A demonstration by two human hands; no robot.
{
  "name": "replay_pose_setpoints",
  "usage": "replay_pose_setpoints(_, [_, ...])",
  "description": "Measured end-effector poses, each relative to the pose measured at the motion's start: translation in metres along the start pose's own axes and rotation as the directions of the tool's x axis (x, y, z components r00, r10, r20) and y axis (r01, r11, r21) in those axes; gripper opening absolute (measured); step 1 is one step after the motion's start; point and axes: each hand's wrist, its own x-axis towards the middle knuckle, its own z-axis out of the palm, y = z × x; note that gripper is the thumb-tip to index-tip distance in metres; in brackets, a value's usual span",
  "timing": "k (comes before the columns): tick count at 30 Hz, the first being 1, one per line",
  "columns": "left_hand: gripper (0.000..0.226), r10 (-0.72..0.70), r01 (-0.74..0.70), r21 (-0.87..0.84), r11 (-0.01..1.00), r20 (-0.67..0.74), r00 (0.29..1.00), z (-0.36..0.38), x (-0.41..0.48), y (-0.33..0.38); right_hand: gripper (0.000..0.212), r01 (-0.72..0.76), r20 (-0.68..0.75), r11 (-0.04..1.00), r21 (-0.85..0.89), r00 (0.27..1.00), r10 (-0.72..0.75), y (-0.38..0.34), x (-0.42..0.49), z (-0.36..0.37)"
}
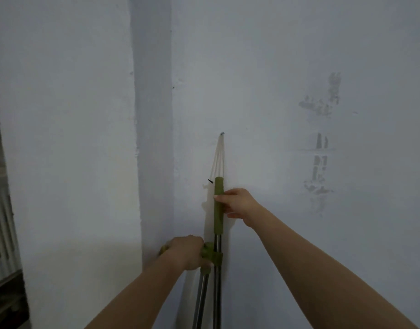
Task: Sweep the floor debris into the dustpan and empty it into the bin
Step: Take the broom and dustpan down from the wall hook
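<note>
Right hand (pixel 237 203): fingers wrapped round broom handle (pixel 219 210).
Left hand (pixel 187 254): fingers clamped on dustpan handle (pixel 203 293).
Tip: lift string (pixel 219 157) toward 12 o'clock, off nail (pixel 222 133) (slowly).

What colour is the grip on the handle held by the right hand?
The grip is olive green, above a bare silver pole; the head view shows it.

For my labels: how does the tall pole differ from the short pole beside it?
The tall pole reaches higher, its long green grip held by the right hand; the short pole ends lower, inside the left hand. The tall pole has string up to a nail; the short pole shows none. Both are shiny metal with green parts.
</note>
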Motion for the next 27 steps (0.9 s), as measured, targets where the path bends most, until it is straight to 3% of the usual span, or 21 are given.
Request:
replay_pose_setpoints(4, [0.051, 0.043, -0.043, 0.003, 0.999, -0.085, 0.995, 0.001, -0.001, -0.004, 0.017, 0.108, -0.064, 0.988, 0.114, 0.993, -0.101, -0.018, 0.011, 0.006])
replay_pose_setpoints(8, [0.053, 0.086, -0.083, 0.034, 0.996, -0.106, 0.991, -0.002, -0.002, -0.007, 0.012, 0.178, -0.137, 0.980, 0.090, 0.977, -0.164, -0.040, 0.021, 0.006])
replay_pose_setpoints(15, [0.054, 0.153, -0.149, 0.037, 0.988, -0.138, 0.979, -0.013, 0.001, -0.001, 0.021, 0.226, -0.252, 0.967, 0.116, 0.949, -0.192, -0.075, 0.029, -0.005])
replay_pose_setpoints(27, [0.057, 0.181, -0.176, 0.041, 0.984, -0.219, 0.959, -0.053, 0.010, 0.004, 0.004, 0.346, -0.285, 0.931, 0.116, 0.910, -0.302, -0.131, 0.015, -0.037])
